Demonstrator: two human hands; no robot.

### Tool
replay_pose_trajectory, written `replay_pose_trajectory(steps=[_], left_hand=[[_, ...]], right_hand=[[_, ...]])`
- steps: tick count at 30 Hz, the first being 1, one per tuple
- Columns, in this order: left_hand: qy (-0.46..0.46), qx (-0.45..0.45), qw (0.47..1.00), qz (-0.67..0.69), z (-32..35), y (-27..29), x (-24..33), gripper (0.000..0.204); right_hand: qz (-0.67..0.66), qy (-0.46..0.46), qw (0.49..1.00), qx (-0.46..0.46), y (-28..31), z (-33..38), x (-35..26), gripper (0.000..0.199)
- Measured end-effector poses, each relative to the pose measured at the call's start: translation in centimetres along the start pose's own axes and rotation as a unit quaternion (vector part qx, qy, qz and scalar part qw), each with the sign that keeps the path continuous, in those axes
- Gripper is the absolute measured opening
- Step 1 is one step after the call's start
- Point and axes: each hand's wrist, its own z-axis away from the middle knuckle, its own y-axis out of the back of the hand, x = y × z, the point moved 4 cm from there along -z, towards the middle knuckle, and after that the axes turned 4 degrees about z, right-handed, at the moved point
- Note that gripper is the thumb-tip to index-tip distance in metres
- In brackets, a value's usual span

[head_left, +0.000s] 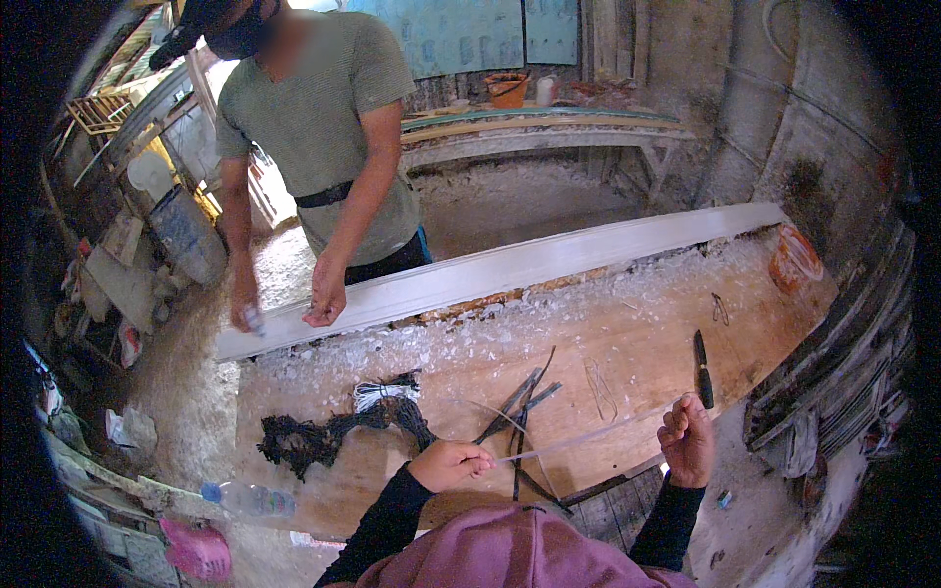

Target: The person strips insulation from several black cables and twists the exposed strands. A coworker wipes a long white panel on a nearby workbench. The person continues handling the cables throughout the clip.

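Observation:
A thin pale strip (578, 438) is stretched between my two hands above the near side of a wooden table (647, 323). My left hand (453, 464) pinches one end, beside several crossed black straps (517, 416). Closed around the other end, my right hand (688, 439) is raised a little higher, just below a black knife-like tool (702, 367). Left of my left hand lies a bundle of black cords (304, 438) with a white-wrapped bunch (385, 394) on top. What the strip is made of I cannot tell.
Across the table a person (319, 147) stands at a long white board (510, 274), both hands over its left end. White flakes cover the table's far side. A clear bottle (250, 498) lies lower left, an orange bag (794, 260) at the far right corner. An orange bucket (507, 91) stands behind.

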Motion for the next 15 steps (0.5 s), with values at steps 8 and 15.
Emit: replay_pose_trajectory(steps=[8,15], left_hand=[[-0.010,0.091,0.957,0.277,-2.5,-3.2,-1.4,0.015],[0.045,0.139,0.815,0.561,-4.2,-6.4,-1.2,0.010]], right_hand=[[0.047,-0.049,0.997,0.033,-3.0,0.4,3.8,0.017],[0.180,-0.118,0.976,-0.036,-6.1,1.9,10.1,0.017]])
